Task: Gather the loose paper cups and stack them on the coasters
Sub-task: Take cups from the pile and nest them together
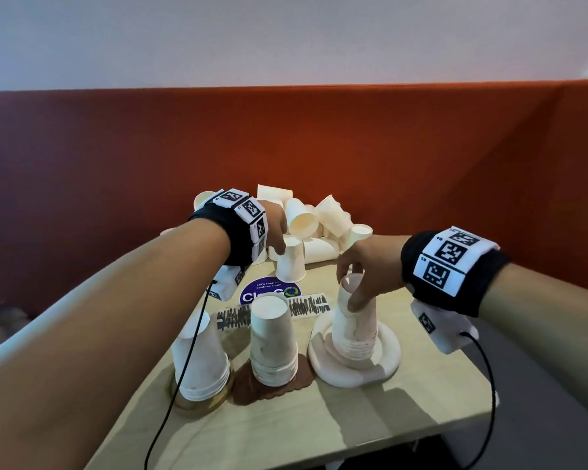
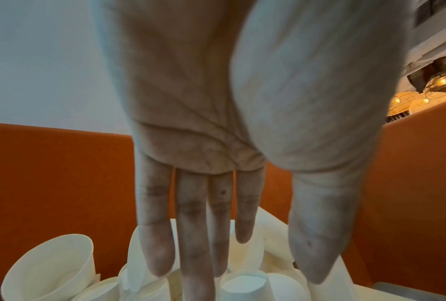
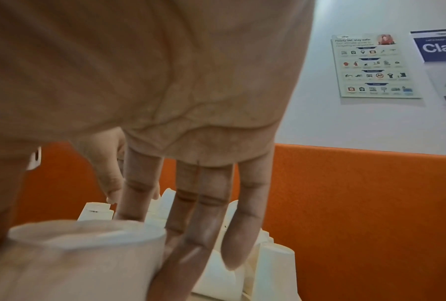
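Observation:
Three stacks of upturned paper cups stand on coasters: a left stack (image 1: 201, 361) on a gold coaster (image 1: 201, 407), a middle stack (image 1: 274, 344) on a brown coaster (image 1: 248, 388), and a right stack (image 1: 353, 330) on a white coaster (image 1: 391, 351). My right hand (image 1: 348, 290) grips the top cup (image 3: 88, 238) of the right stack, thumb on the near side and fingers over the far side. Loose cups (image 1: 319, 222) lie heaped at the table's back. My left hand (image 1: 279, 249) reaches over them with straight fingers (image 2: 191, 254), its fingertips at a single upturned cup (image 1: 291, 266).
A round blue sticker (image 1: 269, 293) and a white strip with black scribbles (image 1: 306, 305) lie on the wooden table (image 1: 353, 412). An orange partition (image 1: 387, 147) closes the back and right. Black cables (image 1: 184, 351) hang from both wrists. Posters (image 3: 376, 65) hang on the wall.

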`<state>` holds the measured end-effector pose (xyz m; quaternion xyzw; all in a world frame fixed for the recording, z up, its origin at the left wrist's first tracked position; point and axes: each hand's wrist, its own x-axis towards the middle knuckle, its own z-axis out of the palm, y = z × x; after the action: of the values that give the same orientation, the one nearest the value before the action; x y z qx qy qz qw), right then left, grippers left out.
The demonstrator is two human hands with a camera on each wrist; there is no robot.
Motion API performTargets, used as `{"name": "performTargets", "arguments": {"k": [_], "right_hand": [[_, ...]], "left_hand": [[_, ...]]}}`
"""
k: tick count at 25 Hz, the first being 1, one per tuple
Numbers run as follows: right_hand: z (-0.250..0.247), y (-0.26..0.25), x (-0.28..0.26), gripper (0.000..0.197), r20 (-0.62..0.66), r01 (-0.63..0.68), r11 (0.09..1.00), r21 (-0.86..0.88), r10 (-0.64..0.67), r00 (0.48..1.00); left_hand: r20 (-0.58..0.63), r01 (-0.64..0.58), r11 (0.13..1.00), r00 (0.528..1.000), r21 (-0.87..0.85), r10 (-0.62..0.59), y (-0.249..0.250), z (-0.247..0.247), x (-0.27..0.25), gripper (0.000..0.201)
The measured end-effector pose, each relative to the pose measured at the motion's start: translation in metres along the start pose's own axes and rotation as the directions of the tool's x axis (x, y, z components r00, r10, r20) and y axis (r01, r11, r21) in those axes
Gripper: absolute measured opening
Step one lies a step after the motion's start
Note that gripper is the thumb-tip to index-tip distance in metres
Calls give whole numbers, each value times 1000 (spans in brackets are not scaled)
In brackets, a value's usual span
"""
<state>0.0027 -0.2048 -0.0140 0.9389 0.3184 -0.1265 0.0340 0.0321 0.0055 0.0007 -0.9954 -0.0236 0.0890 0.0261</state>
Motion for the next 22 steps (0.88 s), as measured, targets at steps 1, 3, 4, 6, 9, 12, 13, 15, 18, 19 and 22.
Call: {"name": "performTargets", "arguments": {"k": [1, 3, 4, 6, 9, 12, 13, 15, 18, 19, 22], "right_hand": [[-1, 1, 0, 46, 11, 5, 1000, -4, -5, 1000], [-7, 5, -1, 51, 8, 11, 1000, 16, -11, 1000], [-13, 8, -2, 53, -11, 6, 999, 41, -5, 1000], [-26, 19, 3, 49, -74, -24, 996, 82, 30, 997], [-40, 43, 25, 37, -228, -87, 990, 112, 111, 967], [-41, 63, 61, 23, -315, -165, 970, 180, 216, 924], [-38, 67, 74, 20, -314, -192, 966, 174, 240, 919], [-30, 74, 101, 25, -297, -244, 957, 158, 282, 912], [-21, 83, 135, 47, -287, -284, 930, 232, 344, 894], [-18, 86, 145, 51, -282, -288, 922, 258, 357, 890], [-14, 91, 171, 61, -270, -283, 912, 296, 364, 892]], "left_hand": [[4, 8, 1000, 1000, -8, -8, -2, 1, 4, 43], [3, 27, 999, 1000, -32, -27, -7, 2, 14, 36], [-7, 36, 999, 999, -35, -37, -10, 3, 18, 32], [-35, 49, 998, 998, -33, -50, -15, 5, 26, 27], [-73, 83, 996, 994, -21, -84, -19, 7, 37, 21], [-175, 138, 990, 976, 25, -132, -20, -1, 48, 27], [-208, 143, 989, 969, 47, -131, -19, -6, 52, 33], [-255, 128, 988, 962, 87, -102, -15, -17, 58, 24], [-254, 58, 975, 967, 216, -1, -11, -22, 71, 28], [-258, 45, 966, 966, 255, 23, -10, -20, 78, 35], [-271, 1, 964, 960, 264, 73, -6, -12, 95, 40]]}}
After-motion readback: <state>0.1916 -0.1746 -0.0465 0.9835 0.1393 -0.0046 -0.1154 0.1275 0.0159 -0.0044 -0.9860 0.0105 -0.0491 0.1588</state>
